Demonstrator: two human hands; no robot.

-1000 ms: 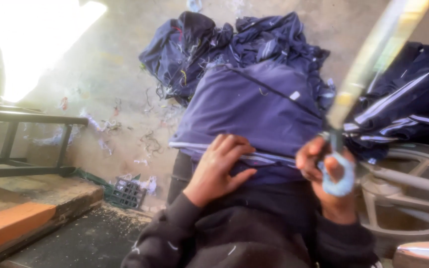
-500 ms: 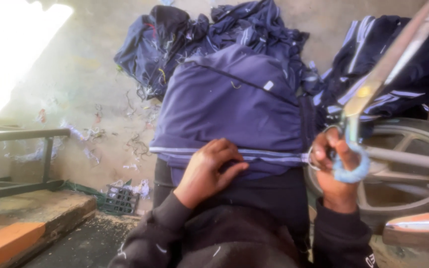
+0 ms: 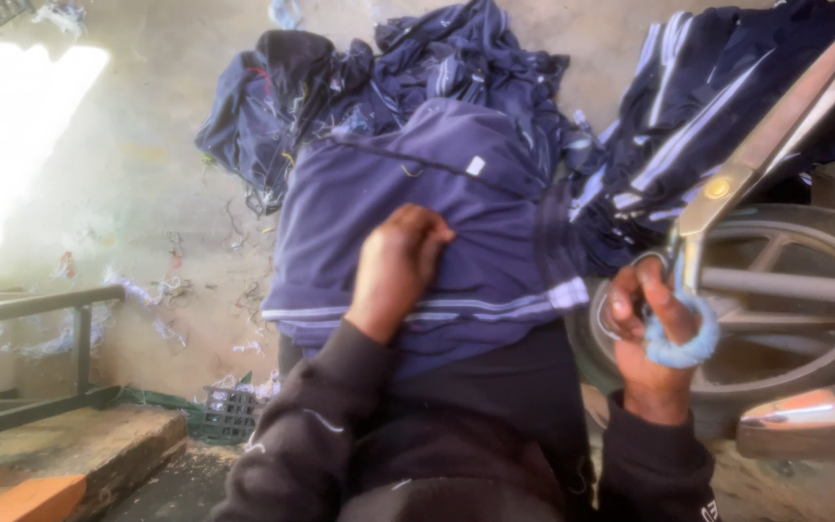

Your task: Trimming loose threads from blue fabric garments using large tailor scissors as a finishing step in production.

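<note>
Matt cloth garment (image 3: 417,203); glossy metal scissors (image 3: 775,135)

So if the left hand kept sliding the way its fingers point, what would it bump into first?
Probably more of the purple garment that the left hand rests on, then the heap of dark blue clothes beyond it; depth is hard to judge.

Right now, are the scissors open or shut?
Shut: the scissors show as one long closed blade pair rising from the right hand.

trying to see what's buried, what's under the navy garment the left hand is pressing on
The navy garment lies over the person's lap, with dark clothing showing below its striped hem. The left hand rests on top. Whatever lies beneath the middle of the garment is covered.
</note>
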